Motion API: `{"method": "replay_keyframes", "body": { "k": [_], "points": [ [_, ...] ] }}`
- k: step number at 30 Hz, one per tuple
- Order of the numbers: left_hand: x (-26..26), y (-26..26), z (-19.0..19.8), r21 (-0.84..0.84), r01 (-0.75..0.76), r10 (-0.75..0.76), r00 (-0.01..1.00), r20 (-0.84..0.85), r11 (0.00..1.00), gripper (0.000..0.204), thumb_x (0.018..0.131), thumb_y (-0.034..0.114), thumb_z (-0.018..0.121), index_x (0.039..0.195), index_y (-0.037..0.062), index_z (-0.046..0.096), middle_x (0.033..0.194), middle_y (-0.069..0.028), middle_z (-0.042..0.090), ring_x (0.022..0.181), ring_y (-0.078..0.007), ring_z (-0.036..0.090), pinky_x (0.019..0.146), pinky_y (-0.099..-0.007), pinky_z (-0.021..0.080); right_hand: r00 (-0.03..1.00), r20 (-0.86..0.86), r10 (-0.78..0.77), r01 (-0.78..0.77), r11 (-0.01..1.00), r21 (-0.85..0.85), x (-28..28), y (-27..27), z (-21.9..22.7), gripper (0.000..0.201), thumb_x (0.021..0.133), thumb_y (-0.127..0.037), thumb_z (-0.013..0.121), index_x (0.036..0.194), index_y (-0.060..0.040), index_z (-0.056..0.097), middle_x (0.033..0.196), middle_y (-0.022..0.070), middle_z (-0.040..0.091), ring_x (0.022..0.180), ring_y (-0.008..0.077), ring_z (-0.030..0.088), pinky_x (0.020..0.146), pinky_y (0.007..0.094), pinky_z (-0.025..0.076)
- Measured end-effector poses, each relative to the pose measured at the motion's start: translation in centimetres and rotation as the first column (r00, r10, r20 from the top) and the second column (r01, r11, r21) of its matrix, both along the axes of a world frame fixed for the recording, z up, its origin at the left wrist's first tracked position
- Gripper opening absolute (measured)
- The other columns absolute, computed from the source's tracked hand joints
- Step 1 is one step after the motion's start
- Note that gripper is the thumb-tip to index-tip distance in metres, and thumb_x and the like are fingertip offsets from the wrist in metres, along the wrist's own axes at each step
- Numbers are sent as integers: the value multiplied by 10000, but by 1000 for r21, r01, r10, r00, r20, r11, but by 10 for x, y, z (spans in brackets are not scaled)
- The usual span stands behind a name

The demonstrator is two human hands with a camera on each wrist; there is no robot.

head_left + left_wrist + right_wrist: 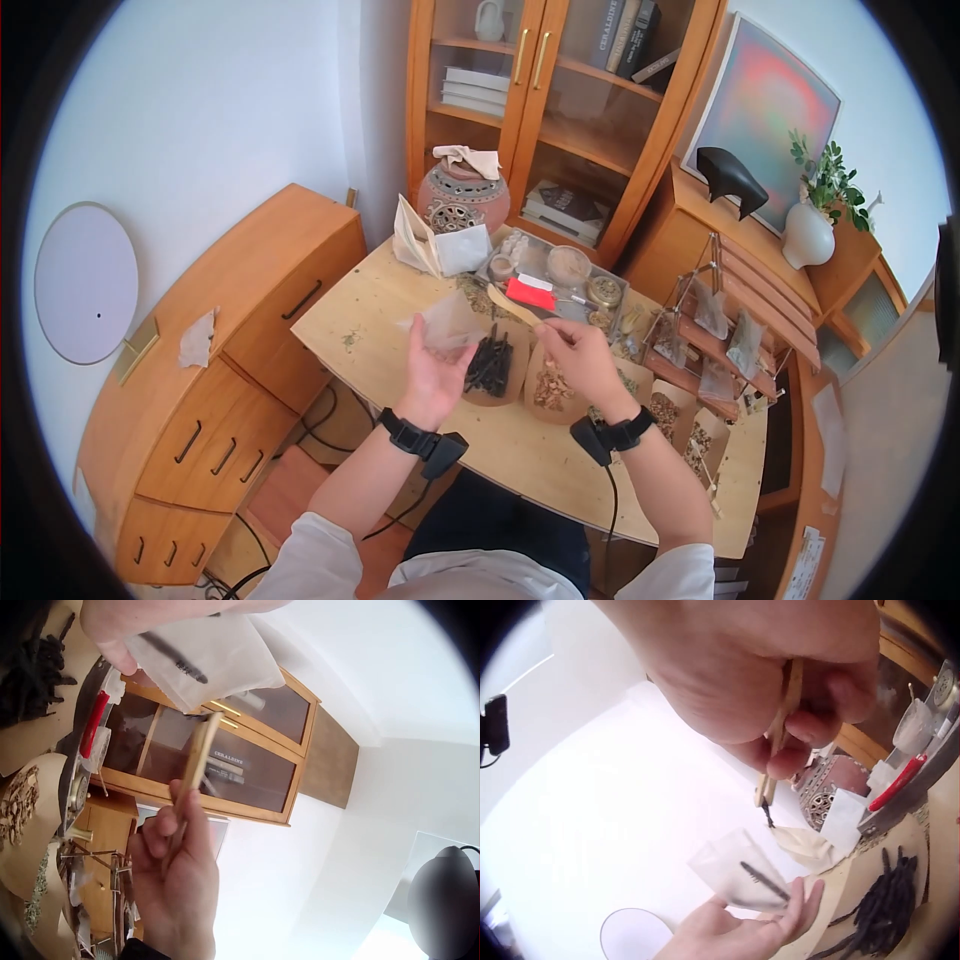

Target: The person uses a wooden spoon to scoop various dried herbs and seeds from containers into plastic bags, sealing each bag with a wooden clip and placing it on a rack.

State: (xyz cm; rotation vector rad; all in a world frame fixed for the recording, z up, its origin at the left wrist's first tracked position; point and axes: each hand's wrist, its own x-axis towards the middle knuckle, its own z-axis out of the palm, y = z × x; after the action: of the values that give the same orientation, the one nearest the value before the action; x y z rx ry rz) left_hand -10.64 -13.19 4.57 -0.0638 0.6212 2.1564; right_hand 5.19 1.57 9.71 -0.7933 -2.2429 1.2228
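Observation:
My left hand [435, 378] holds a small translucent bag [447, 322] by its lower part, thumb and fingers on either side. Inside the bag, a dark twig-like piece [763, 881] shows through in the right wrist view. My right hand [580, 357] grips a pair of pale wooden tweezers [514, 306], pointed toward the bag. A short dark piece [769, 816] sticks out from the tweezers' tips, a little above the bag's top. Below the hands, a paper tray [516, 385] bears a heap of black twig-like pieces [488, 362]. Beside it, another tray holds brown chips [551, 386].
A grey tray [622, 296] with jars and a red packet [531, 292] stands behind the paper trays. Cream paper bags [415, 240] and a patterned clay jar [465, 197] are at the back. A wooden rack [735, 330] with small filled bags stands at the right.

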Motion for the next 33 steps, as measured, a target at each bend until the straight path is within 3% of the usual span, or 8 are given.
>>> {"method": "replay_keyframes", "body": {
  "k": [5, 9, 12, 15, 18, 24, 27, 33],
  "points": [
    [10, 7, 2, 40, 63, -65, 996, 59, 997, 609, 1009, 525, 440, 1425, 82, 399, 1399, -100, 443, 1291, -251, 431, 1113, -411, 377, 981, -192, -8, -8, 996, -85, -8, -41, 16, 310, 947, -261, 656, 1079, 17, 694, 695, 41, 647, 630, 73, 557, 606, 270, 467],
    [12, 6, 4, 75, 57, -63, 995, 81, 996, 615, 1010, 525, 433, 1430, 78, 394, 1394, -104, 449, 1298, -252, 430, 1120, -416, 380, 993, -122, 1, 22, 982, 186, -6, -43, -1, 281, 953, -214, 658, 1090, 29, 687, 723, 35, 646, 645, 42, 534, 576, 241, 435],
    [8, 6, -1, 95, 46, -49, 998, 26, 994, 615, 1011, 524, 432, 1428, 74, 393, 1397, -113, 445, 1297, -257, 428, 1126, -421, 373, 995, -95, -14, 28, 988, 151, 0, -46, -1, 303, 914, -279, 682, 1074, -23, 708, 857, 194, 708, 696, 271, 677, 644, 344, 516],
    [3, 5, -6, 83, 35, -35, 999, 0, 996, 622, 1001, 527, 450, 1418, 69, 394, 1390, -121, 434, 1292, -264, 422, 1128, -425, 371, 992, -119, -33, 54, 983, 173, 5, -45, 6, 289, 913, -275, 684, 1060, -28, 713, 828, 182, 708, 710, 276, 688, 651, 344, 518],
    [2, 2, -4, 26, -43, 41, 998, 49, 999, 617, 985, 533, 480, 1386, 70, 409, 1362, -125, 436, 1280, -278, 419, 1121, -429, 373, 994, -91, -56, 67, 991, 114, 11, -32, 5, 275, 932, -236, 669, 1034, 17, 698, 726, 84, 675, 665, 122, 631, 617, 279, 492],
    [-7, -2, -15, -5, -117, 117, 989, 93, 993, 524, 963, 514, 537, 1250, 84, 450, 1323, -126, 438, 1264, -293, 417, 1109, -436, 373, 871, 489, -44, -91, 964, 248, 14, -12, -6, 357, 885, -380, 645, 940, -44, 751, 811, 167, 713, 757, 311, 691, 705, 410, 537],
    [-8, -5, -18, 0, -118, 117, 989, 85, 993, 500, 960, 511, 546, 1213, 91, 448, 1326, -121, 425, 1266, -289, 410, 1108, -437, 371, 816, 554, 162, -140, 987, -83, 10, -4, -14, 386, 880, -409, 627, 898, -46, 757, 845, 168, 719, 807, 340, 690, 734, 418, 547],
    [-7, -6, -18, -46, -105, 107, 994, 34, 993, 517, 949, 537, 552, 1205, 103, 439, 1351, -108, 395, 1260, -271, 401, 1109, -427, 349, 704, 709, 28, -221, 958, 182, -11, -17, -17, 373, 877, -410, 607, 938, -78, 766, 939, 169, 729, 895, 342, 700, 779, 416, 551]
  ]
}}
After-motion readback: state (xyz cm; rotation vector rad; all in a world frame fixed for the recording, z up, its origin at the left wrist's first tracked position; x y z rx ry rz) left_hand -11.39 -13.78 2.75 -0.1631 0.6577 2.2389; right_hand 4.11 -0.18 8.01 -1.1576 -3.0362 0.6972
